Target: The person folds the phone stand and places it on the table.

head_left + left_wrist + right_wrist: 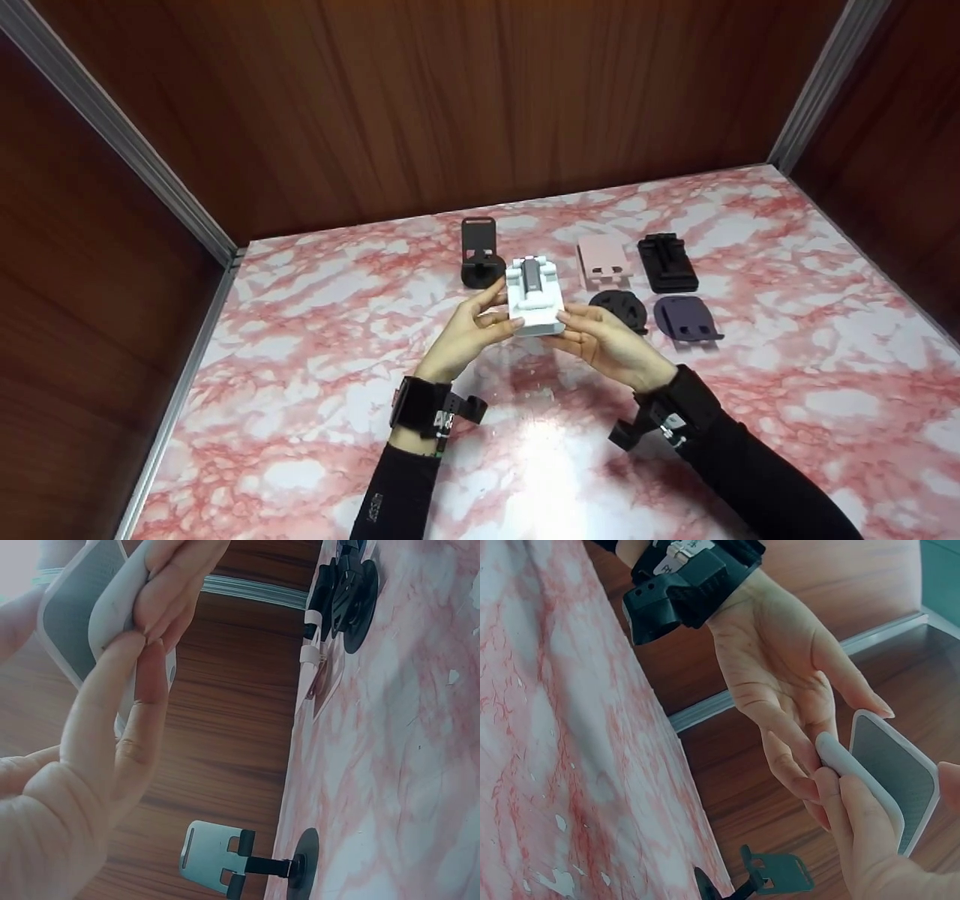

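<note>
A white folding phone stand with a grey strip down its middle is held up over the table between both hands. My left hand grips its left side, thumb at the lower left corner. From the other side my right hand holds it, thumb near the lower right corner and fingers beneath. The left wrist view shows thumb and fingers pinching the stand's rounded white base. A dark grey textured pad shows on the stand in the right wrist view.
On the marbled table, an upright black phone stand is behind the hands. To the right lie a pink stand, a black folded stand, a black round-based stand and a dark purple one. Wooden panels enclose the table.
</note>
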The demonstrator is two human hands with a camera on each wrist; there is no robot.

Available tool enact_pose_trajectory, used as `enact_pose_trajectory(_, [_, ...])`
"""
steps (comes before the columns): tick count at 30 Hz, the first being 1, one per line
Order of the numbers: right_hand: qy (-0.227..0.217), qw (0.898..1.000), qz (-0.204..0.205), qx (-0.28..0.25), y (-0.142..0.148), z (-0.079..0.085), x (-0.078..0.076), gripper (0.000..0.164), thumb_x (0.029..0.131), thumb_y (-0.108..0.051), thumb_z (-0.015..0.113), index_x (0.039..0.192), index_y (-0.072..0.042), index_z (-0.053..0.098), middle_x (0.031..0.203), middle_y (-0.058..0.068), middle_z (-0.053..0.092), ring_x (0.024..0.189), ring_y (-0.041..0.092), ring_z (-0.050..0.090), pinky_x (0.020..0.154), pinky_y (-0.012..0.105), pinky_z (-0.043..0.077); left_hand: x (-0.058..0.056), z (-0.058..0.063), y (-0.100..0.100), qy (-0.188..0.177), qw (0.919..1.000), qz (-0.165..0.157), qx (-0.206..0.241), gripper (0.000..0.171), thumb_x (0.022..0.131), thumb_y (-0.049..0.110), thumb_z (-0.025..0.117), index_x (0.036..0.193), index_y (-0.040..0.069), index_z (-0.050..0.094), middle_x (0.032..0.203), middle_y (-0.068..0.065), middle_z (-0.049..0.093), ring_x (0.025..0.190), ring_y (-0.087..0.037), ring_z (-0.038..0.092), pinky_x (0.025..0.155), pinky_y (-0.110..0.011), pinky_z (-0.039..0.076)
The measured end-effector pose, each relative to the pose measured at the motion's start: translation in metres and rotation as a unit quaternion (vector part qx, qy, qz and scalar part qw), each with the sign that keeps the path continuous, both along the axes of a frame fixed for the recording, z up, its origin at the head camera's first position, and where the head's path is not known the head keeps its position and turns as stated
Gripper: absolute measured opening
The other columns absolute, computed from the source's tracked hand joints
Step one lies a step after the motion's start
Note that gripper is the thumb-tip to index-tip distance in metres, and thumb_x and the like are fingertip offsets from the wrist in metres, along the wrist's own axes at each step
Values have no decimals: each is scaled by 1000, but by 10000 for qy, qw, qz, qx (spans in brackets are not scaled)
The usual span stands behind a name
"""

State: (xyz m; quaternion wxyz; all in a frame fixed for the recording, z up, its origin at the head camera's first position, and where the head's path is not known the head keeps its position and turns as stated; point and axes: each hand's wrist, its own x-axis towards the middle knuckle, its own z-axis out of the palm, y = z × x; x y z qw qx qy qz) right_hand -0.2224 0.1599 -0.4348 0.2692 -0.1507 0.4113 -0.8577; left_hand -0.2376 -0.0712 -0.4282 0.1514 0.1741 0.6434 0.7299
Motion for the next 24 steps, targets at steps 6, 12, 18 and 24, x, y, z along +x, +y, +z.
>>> enact_pose_trajectory(6, [-19,9999,-27,98,0,-1,0,26,101,0,47,124,4,57,124,16,61,114,24,60,106,37,40,0,-2,0,-33,10000,23,7,78,88,3,66,153,0,22,137,-21,43,113,-26,56,91,-36,52])
enact_pose_trajectory(12, [-11,9998,-22,208,0,0,0,35,101,1,45,134,11,43,128,17,57,117,24,58,107,36,38,0,-2,0,-87,9999,121,8,79,87,0,67,153,1,23,138,-21,45,114,-26,57,91,-35,52])
enact_pose_trajectory(18, [51,9997,-5,256,0,0,0,41,101,2,46,139,15,36,129,16,57,117,24,57,107,36,37,0,-2,1,-91,9997,199,47,80,85,-2,68,152,1,24,138,-21,46,111,-26,58,90,-35,52])
enact_pose_trajectory(24, [83,9997,18,212,0,1,0,44,100,5,45,141,16,31,127,16,59,117,24,58,108,37,37,2,-2,1,-42,9997,225,65,81,84,-3,69,152,1,24,138,-22,46,111,-27,58,90,-36,53])
